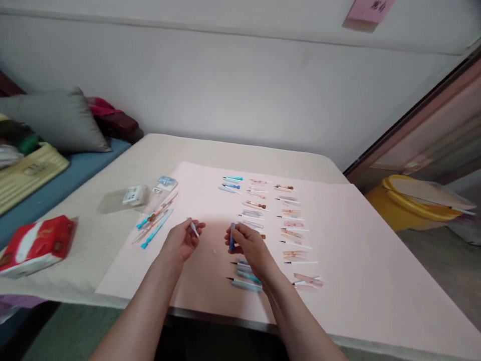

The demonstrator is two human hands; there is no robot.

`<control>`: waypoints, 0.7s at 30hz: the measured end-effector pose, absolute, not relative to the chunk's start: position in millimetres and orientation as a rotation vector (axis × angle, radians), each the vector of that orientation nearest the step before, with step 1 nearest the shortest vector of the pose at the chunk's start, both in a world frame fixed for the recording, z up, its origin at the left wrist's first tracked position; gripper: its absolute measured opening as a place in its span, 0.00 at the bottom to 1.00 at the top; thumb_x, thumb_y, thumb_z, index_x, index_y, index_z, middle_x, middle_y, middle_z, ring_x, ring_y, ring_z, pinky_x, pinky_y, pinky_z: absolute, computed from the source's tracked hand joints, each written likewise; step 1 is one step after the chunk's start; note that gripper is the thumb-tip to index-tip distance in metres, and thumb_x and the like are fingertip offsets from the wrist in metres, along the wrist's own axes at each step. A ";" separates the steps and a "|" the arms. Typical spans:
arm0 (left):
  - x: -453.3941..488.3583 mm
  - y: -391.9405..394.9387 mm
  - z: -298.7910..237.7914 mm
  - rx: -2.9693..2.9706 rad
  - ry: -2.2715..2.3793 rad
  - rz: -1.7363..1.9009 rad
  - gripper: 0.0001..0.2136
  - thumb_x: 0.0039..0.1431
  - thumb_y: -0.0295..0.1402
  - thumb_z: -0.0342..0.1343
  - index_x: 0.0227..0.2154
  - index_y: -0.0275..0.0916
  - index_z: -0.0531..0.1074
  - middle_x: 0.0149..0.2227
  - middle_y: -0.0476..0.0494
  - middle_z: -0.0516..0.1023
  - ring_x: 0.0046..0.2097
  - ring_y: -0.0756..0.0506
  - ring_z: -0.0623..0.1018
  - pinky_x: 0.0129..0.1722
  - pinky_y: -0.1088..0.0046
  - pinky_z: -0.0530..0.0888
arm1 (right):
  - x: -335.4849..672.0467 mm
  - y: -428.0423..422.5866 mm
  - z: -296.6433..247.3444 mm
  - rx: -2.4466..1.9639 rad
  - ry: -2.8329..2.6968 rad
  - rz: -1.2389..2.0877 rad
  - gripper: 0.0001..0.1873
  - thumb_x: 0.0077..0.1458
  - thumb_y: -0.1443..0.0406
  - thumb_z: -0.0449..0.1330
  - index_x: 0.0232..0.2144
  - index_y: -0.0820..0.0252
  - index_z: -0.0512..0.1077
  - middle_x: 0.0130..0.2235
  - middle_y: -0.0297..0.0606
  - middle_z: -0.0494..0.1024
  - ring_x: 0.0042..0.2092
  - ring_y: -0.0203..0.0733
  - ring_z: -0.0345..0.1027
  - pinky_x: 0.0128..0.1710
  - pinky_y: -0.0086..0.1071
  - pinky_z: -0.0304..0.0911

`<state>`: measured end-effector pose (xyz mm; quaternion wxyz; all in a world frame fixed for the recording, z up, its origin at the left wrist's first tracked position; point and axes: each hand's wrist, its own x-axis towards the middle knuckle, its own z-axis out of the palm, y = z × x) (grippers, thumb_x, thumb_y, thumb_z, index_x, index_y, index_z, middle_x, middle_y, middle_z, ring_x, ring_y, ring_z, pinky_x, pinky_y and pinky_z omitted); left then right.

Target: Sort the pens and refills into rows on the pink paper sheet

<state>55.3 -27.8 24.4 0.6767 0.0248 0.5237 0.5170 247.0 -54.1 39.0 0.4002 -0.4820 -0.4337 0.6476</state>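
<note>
My left hand [184,239] is closed on a slim white pen part [193,228], held between thumb and fingers above the pink sheet [210,296]. My right hand [248,245] pinches a short blue pen barrel [232,236], roughly upright, a little way to the right. The two parts are apart. Under and beside my right hand lie blue and grey pen pieces [246,285], some with dark tips. Rows of disassembled pens [256,204] and white refills [295,229] stretch away on the sheet. A tiny pale bit [214,251] lies between my hands.
At the left lie several whole pens [158,228], a clear plastic package [165,184] and a white box [135,195]. A red tissue pack [37,243] sits near the table's left edge. A yellow bin [409,205] stands off the right side; a wall [240,90] borders the back.
</note>
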 end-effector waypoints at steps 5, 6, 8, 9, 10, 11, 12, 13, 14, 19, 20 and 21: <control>54.7 -23.8 13.2 0.371 1.346 1.089 0.04 0.52 0.30 0.55 0.29 0.34 0.68 0.26 0.41 0.75 0.21 0.52 0.73 0.16 0.82 0.63 | 246.2 -55.8 36.2 -1.230 -1.175 1.614 0.12 0.50 0.57 0.57 0.30 0.62 0.71 0.31 0.37 0.72 0.32 0.36 0.66 0.28 0.28 0.63; 54.2 -22.3 9.5 0.504 1.418 1.050 0.04 0.52 0.30 0.55 0.29 0.35 0.67 0.25 0.42 0.74 0.23 0.51 0.73 0.18 0.81 0.65 | 246.4 -55.6 36.4 -1.234 -1.178 1.611 0.12 0.50 0.57 0.57 0.30 0.62 0.71 0.31 0.37 0.72 0.32 0.36 0.66 0.27 0.28 0.63; 53.1 -18.9 2.2 0.721 1.559 0.969 0.04 0.50 0.30 0.55 0.28 0.36 0.67 0.22 0.46 0.72 0.23 0.50 0.74 0.20 0.79 0.66 | 246.8 -54.8 37.7 -1.246 -1.160 1.606 0.13 0.50 0.57 0.57 0.30 0.62 0.71 0.31 0.38 0.72 0.32 0.36 0.67 0.27 0.28 0.63; 52.8 -17.1 -1.0 0.782 1.612 0.940 0.04 0.49 0.30 0.55 0.27 0.36 0.66 0.21 0.47 0.71 0.23 0.50 0.73 0.20 0.78 0.66 | 246.9 -54.1 38.6 -1.250 -1.146 1.606 0.13 0.49 0.57 0.57 0.30 0.62 0.71 0.31 0.38 0.72 0.32 0.37 0.67 0.27 0.28 0.63; 52.9 -15.2 -3.7 0.806 1.648 0.927 0.04 0.48 0.29 0.56 0.27 0.37 0.66 0.19 0.49 0.69 0.22 0.49 0.73 0.20 0.78 0.65 | 247.0 -53.4 39.6 -1.253 -1.133 1.608 0.13 0.49 0.56 0.58 0.30 0.62 0.71 0.31 0.38 0.72 0.32 0.37 0.67 0.27 0.28 0.63; 53.3 -13.2 -5.8 0.826 1.689 0.914 0.04 0.47 0.28 0.56 0.27 0.37 0.66 0.18 0.50 0.68 0.20 0.49 0.71 0.20 0.77 0.65 | 247.1 -52.8 40.6 -1.254 -1.123 1.611 0.14 0.48 0.56 0.58 0.29 0.62 0.71 0.31 0.38 0.72 0.32 0.37 0.67 0.26 0.28 0.63; 53.9 -11.2 -7.2 0.877 1.747 0.875 0.05 0.46 0.28 0.56 0.28 0.37 0.66 0.17 0.51 0.68 0.19 0.49 0.70 0.20 0.77 0.64 | 247.2 -52.2 41.5 -1.254 -1.117 1.614 0.15 0.47 0.55 0.59 0.29 0.62 0.71 0.31 0.38 0.72 0.31 0.37 0.67 0.26 0.28 0.63; 54.6 -9.2 -7.9 0.953 1.814 0.809 0.06 0.46 0.28 0.56 0.29 0.37 0.67 0.16 0.52 0.68 0.18 0.49 0.69 0.20 0.76 0.64 | 247.4 -51.8 42.3 -1.255 -1.111 1.617 0.15 0.47 0.54 0.59 0.29 0.62 0.71 0.31 0.38 0.72 0.31 0.37 0.67 0.26 0.28 0.63; 55.0 -7.3 -8.1 1.049 1.883 0.718 0.07 0.47 0.29 0.56 0.31 0.37 0.67 0.16 0.52 0.68 0.18 0.49 0.69 0.21 0.75 0.64 | 247.8 -51.6 43.0 -1.254 -1.104 1.621 0.16 0.46 0.54 0.59 0.29 0.61 0.71 0.31 0.38 0.72 0.31 0.37 0.67 0.26 0.28 0.63; 44.0 0.6 -1.0 1.500 2.136 0.322 0.11 0.49 0.36 0.53 0.36 0.39 0.69 0.27 0.45 0.76 0.29 0.46 0.75 0.28 0.73 0.65 | 252.4 -52.3 45.7 -1.257 -1.080 1.617 0.14 0.47 0.55 0.59 0.29 0.62 0.71 0.32 0.38 0.72 0.31 0.36 0.67 0.25 0.28 0.64; 40.0 0.9 2.1 1.570 2.176 0.276 0.11 0.49 0.37 0.53 0.35 0.39 0.69 0.30 0.43 0.77 0.33 0.45 0.75 0.29 0.73 0.65 | 253.8 -52.5 46.1 -1.258 -1.078 1.614 0.14 0.47 0.55 0.59 0.29 0.62 0.71 0.32 0.38 0.72 0.31 0.36 0.67 0.25 0.28 0.64; 36.7 0.4 5.7 1.639 2.202 0.224 0.10 0.49 0.37 0.53 0.34 0.40 0.70 0.32 0.42 0.77 0.35 0.44 0.75 0.30 0.72 0.64 | 255.2 -52.4 46.4 -1.258 -1.074 1.611 0.14 0.47 0.55 0.59 0.29 0.62 0.71 0.31 0.38 0.72 0.30 0.36 0.67 0.25 0.29 0.64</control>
